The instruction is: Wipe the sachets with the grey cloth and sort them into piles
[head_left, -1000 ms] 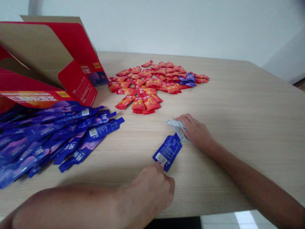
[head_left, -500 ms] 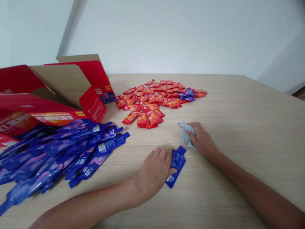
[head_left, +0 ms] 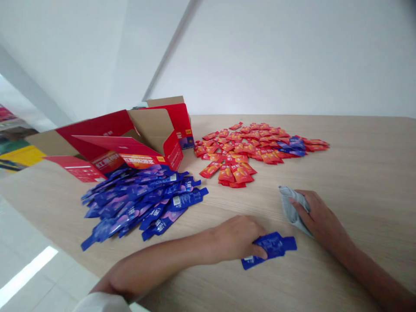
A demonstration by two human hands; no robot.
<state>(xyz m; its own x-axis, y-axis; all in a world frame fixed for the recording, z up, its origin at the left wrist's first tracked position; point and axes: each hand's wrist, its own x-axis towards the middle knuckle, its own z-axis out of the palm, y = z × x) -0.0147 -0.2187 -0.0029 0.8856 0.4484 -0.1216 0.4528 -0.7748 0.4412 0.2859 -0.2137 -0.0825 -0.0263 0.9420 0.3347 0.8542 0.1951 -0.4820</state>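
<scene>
Between the thumb and fingers of my left hand is a blue spouted pouch, its narrow neck pointing right. My right hand is closed on a folded grey cloth, resting on or just over the table. A gap of bare wood separates the pouch from the cloth. To the left of my left hand lies a heap of similar blue pouches, overlapping one another.
Open red cardboard boxes stand behind the blue heap, flaps spread. Small red-orange sachets lie piled toward the back of the wooden table, with a few blue packets among them. The table's left edge drops to a tiled floor.
The view has swung left, showing more boxes and the floor. In my left hand the pouch has turned from neck-up to neck-right. My right hand still grips the cloth.
</scene>
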